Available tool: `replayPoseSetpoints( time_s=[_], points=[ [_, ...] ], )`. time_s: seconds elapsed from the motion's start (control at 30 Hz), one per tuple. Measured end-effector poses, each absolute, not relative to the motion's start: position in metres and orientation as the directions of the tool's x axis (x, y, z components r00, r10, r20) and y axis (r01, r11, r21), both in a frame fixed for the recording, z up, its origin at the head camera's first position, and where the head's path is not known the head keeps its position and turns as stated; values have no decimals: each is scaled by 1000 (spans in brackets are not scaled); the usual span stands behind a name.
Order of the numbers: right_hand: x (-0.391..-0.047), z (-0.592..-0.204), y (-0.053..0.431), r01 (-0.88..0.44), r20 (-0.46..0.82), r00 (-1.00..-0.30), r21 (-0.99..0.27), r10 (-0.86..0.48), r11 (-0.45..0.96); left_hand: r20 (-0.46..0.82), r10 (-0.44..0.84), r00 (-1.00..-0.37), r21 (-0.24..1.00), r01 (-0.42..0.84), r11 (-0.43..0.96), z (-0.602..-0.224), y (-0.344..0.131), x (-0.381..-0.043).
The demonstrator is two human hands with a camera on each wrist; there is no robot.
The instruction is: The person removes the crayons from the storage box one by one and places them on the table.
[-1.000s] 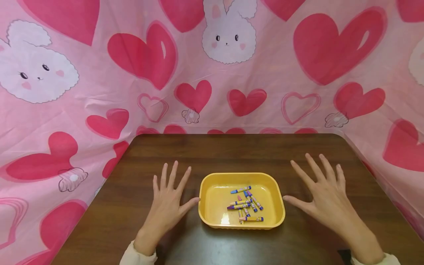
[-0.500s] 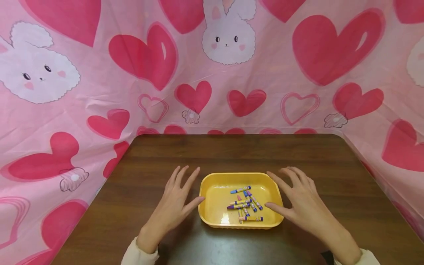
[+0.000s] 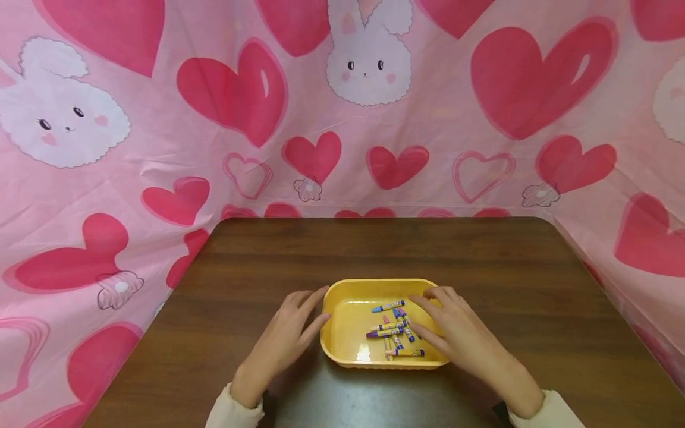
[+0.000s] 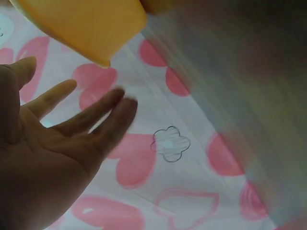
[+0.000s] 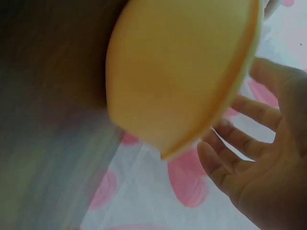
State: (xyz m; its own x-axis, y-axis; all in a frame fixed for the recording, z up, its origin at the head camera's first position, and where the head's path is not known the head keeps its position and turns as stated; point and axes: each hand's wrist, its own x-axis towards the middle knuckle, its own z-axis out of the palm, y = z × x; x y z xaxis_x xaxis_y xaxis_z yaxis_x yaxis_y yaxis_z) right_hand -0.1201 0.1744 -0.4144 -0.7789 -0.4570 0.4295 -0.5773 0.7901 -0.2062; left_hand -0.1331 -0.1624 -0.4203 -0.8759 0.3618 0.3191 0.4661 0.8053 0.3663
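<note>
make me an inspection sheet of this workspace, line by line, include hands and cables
Surface: dark wood-grain table, pale glare in front of the tray
Job's things: yellow tray holding loose crayons, some crossing
Clutter: dark object by the right sleeve, unclear what
Hands: left hand at the tray's left end, right hand over its right end; contact unclear
Cables: nothing seen
Surroundings: pink cloth with hearts and rabbits, behind and at both sides
</note>
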Motion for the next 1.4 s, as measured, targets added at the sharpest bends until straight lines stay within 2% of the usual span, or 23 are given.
replayPoseSetpoints(
  time_s=[0.23,0.43,0.6,0.7,0.87,1.0,1.2,1.4],
  points=[
    [-128,-425,156,-662,452,-718,-209,-530,720,269,403,-875,526,483,699,-431,-165,-141],
    [-135,-432,143,-734,500,-645,-195,-578,650,103,443,-891,684,387,619,-434,-173,-147],
    [-142,-432,131,-718,403,-686,-234,-606,656,6,484,-875,790,301,535,-433,-177,-151],
    [-145,-433,125,-694,318,-718,-266,-619,669,-19,501,-865,842,256,475,-433,-179,-153],
    [-150,-435,120,-679,242,-734,-291,-635,674,-40,543,-839,922,179,344,-435,-181,-157],
    [-152,-433,119,-671,211,-741,-294,-638,681,-34,563,-826,957,135,256,-437,-182,-159],
    [-151,-430,121,-660,160,-746,-311,-646,684,-36,572,-819,976,94,195,-439,-181,-160],
    [-148,-432,124,-656,227,-754,-306,-617,690,-31,575,-817,979,91,183,-440,-180,-160]
  ],
)
